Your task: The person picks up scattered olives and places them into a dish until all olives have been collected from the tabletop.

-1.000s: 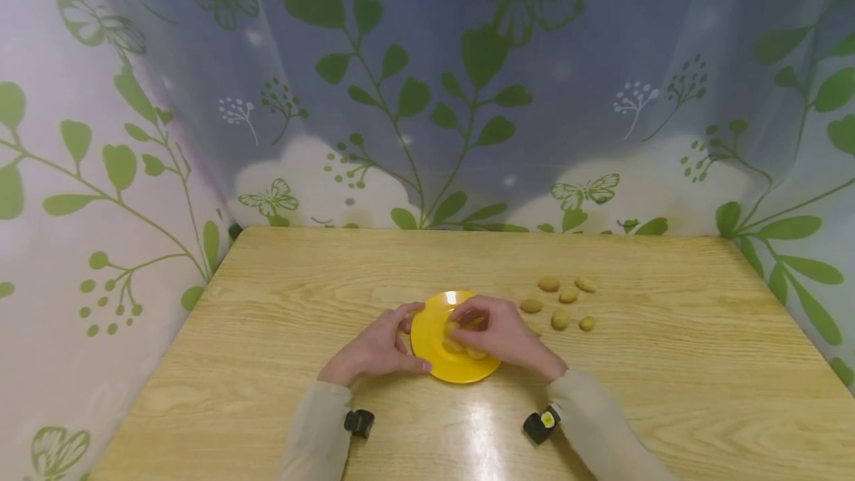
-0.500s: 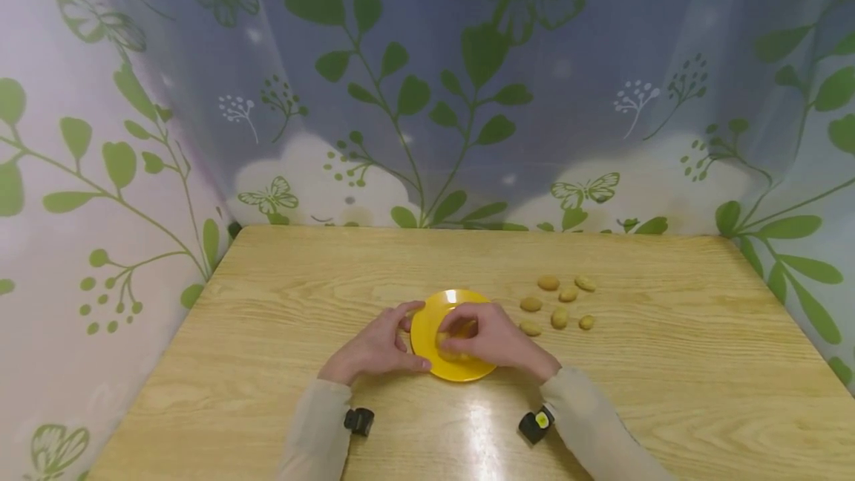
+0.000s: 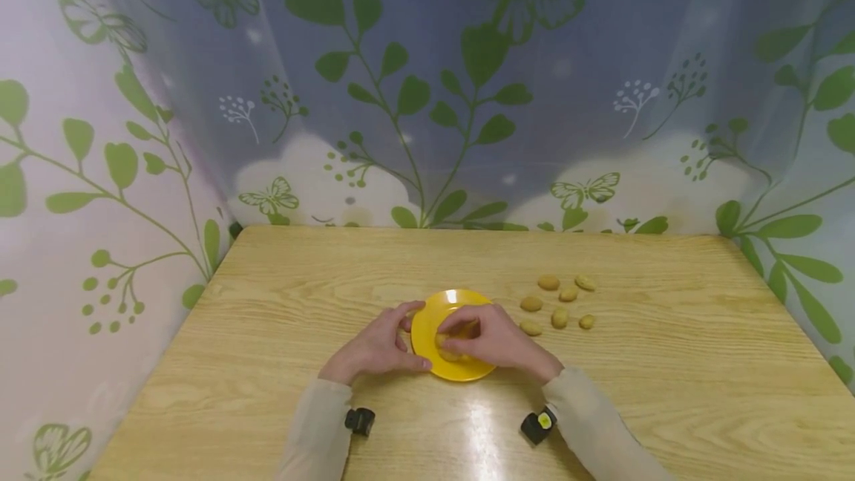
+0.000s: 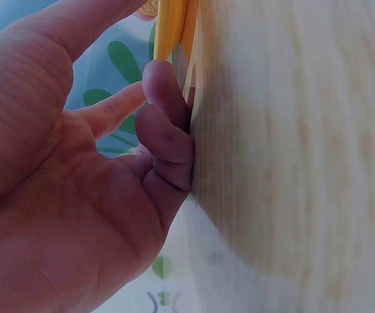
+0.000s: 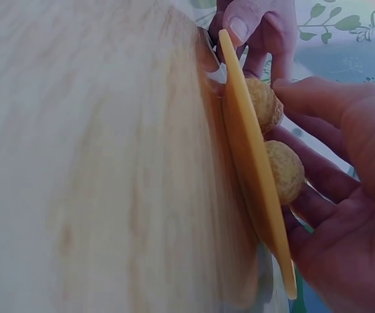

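Tipping the yellow plate (image 3: 433, 315) seemed one risk, if the left hand (image 3: 377, 346) pressed too hard; its grip curved round the rim from eight to ten o'clock, thumb and forefinger spread well apart. From four o'clock the right hand (image 3: 497, 336) had its grip narrowed to a pinch on a nut-like piece (image 5: 263, 105) at the plate; a loose hold might have let it roll, or a knuckle might have knocked the second piece (image 5: 285, 173) beside it. Both looked tan, rounded and rough-skinned; their exact kind could not be told. Beyond, between two and three o'clock on the worktop (image 3: 334, 266), lay seven more pieces (image 3: 559, 318), mostly oval, the closest near the right hand.
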`<act>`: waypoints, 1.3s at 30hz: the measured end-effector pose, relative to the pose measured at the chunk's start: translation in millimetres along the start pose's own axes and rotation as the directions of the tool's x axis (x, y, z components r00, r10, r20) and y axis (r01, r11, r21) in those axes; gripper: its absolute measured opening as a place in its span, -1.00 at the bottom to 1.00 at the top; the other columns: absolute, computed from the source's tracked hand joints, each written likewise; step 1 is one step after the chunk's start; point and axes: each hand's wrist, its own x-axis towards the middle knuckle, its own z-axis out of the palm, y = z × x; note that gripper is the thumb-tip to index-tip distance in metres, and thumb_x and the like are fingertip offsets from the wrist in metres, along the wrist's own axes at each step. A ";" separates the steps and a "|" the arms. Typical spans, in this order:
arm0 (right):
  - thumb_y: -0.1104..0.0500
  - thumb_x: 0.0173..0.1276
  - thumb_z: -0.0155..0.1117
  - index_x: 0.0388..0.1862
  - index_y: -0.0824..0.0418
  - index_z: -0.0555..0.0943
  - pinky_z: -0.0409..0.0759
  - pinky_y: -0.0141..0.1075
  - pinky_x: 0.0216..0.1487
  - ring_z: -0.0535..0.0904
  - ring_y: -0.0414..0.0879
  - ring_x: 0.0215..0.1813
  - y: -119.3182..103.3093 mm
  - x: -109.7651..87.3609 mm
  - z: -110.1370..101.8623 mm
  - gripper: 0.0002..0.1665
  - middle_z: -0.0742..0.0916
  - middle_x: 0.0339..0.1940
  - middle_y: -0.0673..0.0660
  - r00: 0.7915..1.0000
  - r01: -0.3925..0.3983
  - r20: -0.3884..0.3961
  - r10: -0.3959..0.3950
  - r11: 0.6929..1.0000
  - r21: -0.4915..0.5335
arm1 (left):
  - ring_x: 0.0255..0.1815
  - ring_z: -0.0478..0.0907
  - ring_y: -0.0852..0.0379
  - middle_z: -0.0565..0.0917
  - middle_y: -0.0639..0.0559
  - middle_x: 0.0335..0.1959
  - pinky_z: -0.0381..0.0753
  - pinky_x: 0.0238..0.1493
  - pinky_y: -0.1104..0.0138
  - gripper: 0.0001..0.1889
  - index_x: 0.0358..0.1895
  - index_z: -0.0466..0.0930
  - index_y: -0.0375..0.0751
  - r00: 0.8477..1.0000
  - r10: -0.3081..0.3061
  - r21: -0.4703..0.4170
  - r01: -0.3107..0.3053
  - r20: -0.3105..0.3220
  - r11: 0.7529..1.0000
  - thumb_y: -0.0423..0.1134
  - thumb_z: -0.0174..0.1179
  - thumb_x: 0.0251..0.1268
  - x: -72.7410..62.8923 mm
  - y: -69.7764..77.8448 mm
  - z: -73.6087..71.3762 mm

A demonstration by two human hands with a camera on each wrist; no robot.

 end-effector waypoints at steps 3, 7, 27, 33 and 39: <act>0.08 0.31 0.51 -0.11 0.01 0.79 0.65 -0.39 -0.06 0.71 -0.21 -0.12 1.1 -1.9 -1.2 -0.82 0.84 -0.16 -0.08 1.000 0.009 -0.007 -0.009 1.000 0.017 | -0.27 0.48 0.11 0.48 -0.09 0.15 0.50 -0.24 0.32 0.01 0.56 0.23 0.09 1.000 -0.009 0.002 0.009 0.000 1.000 -0.01 0.61 0.01 -0.1 -0.1 0.3; 0.10 0.33 0.48 -0.08 0.08 0.78 0.68 -0.37 -0.02 0.74 -0.14 -0.05 1.6 -5.3 -4.7 -0.80 0.83 -0.11 0.01 1.000 0.014 -0.021 -0.013 0.999 0.033 | -0.27 0.48 0.12 0.48 -0.08 0.15 0.49 -0.24 0.32 0.01 0.56 0.23 0.10 1.000 -0.013 0.009 0.013 -0.001 1.000 -0.01 0.61 0.01 0.2 0.0 0.4; 0.13 0.36 0.45 -0.03 0.14 0.75 0.70 -0.30 -0.04 0.74 0.01 0.01 4.3 -34.1 -37.4 -0.77 0.80 -0.03 0.10 0.994 0.028 -0.105 -0.030 0.999 -0.018 | -0.24 0.48 0.10 0.51 -0.11 0.19 0.50 -0.23 0.31 0.01 0.56 0.24 0.10 1.000 -0.025 0.001 0.025 0.001 1.000 -0.04 0.61 0.00 0.9 1.7 0.7; 0.16 0.34 0.47 -0.06 0.17 0.76 0.72 -0.32 -0.09 0.75 0.05 -0.01 7.6 -43.4 -45.0 -0.77 0.80 -0.01 0.12 0.986 0.043 -0.161 -0.045 0.999 -0.014 | -0.23 0.47 0.10 0.50 -0.10 0.19 0.49 -0.21 0.30 0.01 0.56 0.24 0.12 0.999 -0.034 0.004 0.034 -0.002 0.999 -0.04 0.61 0.00 0.1 3.4 0.6; 0.17 0.36 0.45 -0.04 0.21 0.75 0.72 -0.32 -0.10 0.76 0.06 -0.04 10.7 -53.1 -54.2 -0.77 0.80 -0.01 0.18 0.982 0.046 -0.184 -0.049 0.999 -0.023 | -0.23 0.46 0.10 0.49 -0.08 0.17 0.48 -0.21 0.30 0.01 0.56 0.24 0.12 0.999 -0.031 0.008 0.032 -0.004 0.999 -0.03 0.61 0.01 -0.5 3.7 0.8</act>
